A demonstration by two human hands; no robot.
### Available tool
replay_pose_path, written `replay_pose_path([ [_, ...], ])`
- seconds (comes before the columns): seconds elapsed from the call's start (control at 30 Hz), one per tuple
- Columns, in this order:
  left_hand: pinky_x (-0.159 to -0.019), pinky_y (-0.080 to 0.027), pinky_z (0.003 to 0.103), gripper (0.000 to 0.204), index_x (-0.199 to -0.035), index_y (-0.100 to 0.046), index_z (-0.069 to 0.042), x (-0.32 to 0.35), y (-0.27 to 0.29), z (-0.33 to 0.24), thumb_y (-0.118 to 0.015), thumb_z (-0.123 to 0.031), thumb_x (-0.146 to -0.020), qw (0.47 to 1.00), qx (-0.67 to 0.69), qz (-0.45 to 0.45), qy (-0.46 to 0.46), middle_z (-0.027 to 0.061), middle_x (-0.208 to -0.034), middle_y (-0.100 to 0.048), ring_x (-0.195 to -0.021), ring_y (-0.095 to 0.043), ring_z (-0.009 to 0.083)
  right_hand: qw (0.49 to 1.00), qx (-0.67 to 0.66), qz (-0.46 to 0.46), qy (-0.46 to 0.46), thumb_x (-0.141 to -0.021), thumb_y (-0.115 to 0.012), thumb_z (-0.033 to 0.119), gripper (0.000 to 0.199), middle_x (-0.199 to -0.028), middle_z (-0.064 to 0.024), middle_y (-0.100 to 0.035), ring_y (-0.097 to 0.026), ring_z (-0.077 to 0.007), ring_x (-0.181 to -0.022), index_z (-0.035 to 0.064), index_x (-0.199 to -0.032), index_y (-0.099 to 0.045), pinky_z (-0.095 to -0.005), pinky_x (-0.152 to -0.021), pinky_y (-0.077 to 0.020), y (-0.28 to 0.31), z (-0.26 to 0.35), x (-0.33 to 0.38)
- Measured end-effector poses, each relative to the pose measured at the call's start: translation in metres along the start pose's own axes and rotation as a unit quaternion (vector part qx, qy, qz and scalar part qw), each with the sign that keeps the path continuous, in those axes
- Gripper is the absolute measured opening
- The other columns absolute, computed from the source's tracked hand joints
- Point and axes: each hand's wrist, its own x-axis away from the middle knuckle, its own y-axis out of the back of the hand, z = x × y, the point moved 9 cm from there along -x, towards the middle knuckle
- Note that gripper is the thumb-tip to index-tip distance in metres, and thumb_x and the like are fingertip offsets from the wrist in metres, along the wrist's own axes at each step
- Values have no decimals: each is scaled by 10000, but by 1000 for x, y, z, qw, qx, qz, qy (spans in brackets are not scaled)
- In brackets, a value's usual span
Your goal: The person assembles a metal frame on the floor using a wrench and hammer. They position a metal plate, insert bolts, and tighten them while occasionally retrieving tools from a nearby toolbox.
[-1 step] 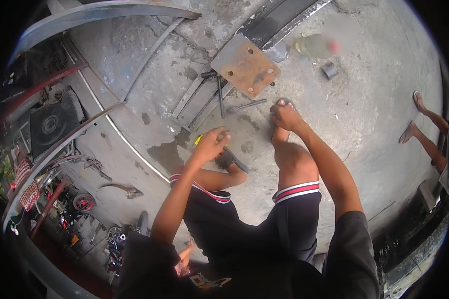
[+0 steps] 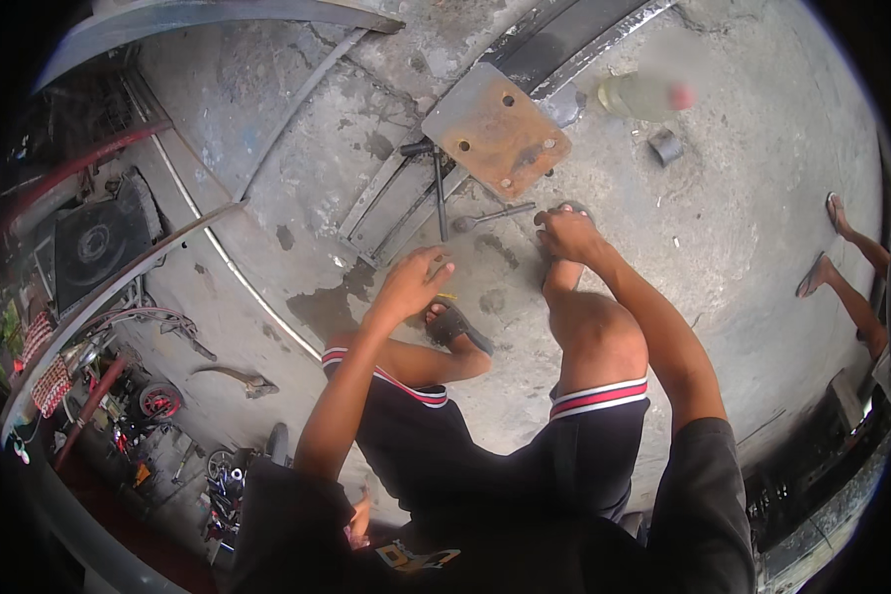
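Observation:
My left hand (image 2: 406,289) hovers over my left sandal (image 2: 457,325), thumb apart from the loosely stretched fingers. A thin yellow strip (image 2: 446,295) shows just past its thumb; the rest is hidden, and I cannot tell whether the hand touches it. Above my right foot, my right hand (image 2: 567,236) is curled closed; whatever its fingers hold, if anything, is hidden. Ahead, a rusty square steel plate (image 2: 490,119) with holes rests across a metal channel (image 2: 396,198). Beside the channel are a dark T-shaped bar tool (image 2: 439,188) and a ratchet-like wrench (image 2: 490,215).
A short dark pipe piece (image 2: 665,148) and a pale bottle (image 2: 636,96) with a red cap lie at the far right. Another person's sandalled foot (image 2: 815,274) is at the right. A black speaker-like panel (image 2: 99,241), a curved metal piece (image 2: 252,382) and cluttered parts occupy the left.
My left hand has shifted slightly left. The yellow patch at its left side no longer shows, while a yellow strip shows at its right. My right hand stays closed over the foot.

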Motion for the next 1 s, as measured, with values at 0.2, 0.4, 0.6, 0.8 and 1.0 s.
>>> replay_pose_path([
  [0.2,-887,-510,511,429,-1095,-696,17,-113,5,99,-652,-379,-936,979,-173,-26,103,288,-1125,-669,-1043,-647,440,987,75,40,137,-945,-593,234,289,-1049,-195,-685,-681,-416,-880,100,-1200,-623,-506,-800,-544,-54,0,-97],
  [0.4,-824,-535,514,400,-944,-687,37,-162,-40,114,-707,-359,-894,965,-254,-31,-56,294,-901,-698,-922,-692,432,989,103,-18,101,-926,-618,224,309,-1034,-170,-677,-665,-394,-973,84,-1201,-616,-502,-827,-535,-44,4,-86],
  [0.6,-827,-522,515,361,-941,-673,43,-164,-22,167,-653,-318,-934,984,-39,-168,50,282,-929,-696,-913,-670,466,992,92,-73,-39,-920,-626,200,245,-987,-169,-682,-677,-388,-906,71,-1127,-655,-492,-793,-539,11,-26,19],
  [0.8,-698,-461,510,552,-886,-638,89,-111,45,111,-514,-429,-1033,963,50,-243,-105,301,-736,-623,-755,-639,476,959,0,-195,-207,-919,-638,161,239,-997,-188,-700,-692,-352,-834,52,-1131,-661,-458,-764,-536,-5,-99,121],
  [1.0,-600,-417,375,631,-772,-595,30,-173,49,87,-506,-543,-1024,969,79,-169,-161,72,-607,-483,-606,-463,160,953,-12,-100,-285,-924,-644,167,247,-967,-188,-711,-704,-329,-838,37,-1133,-664,-436,-767,-546,-111,-150,183],
])
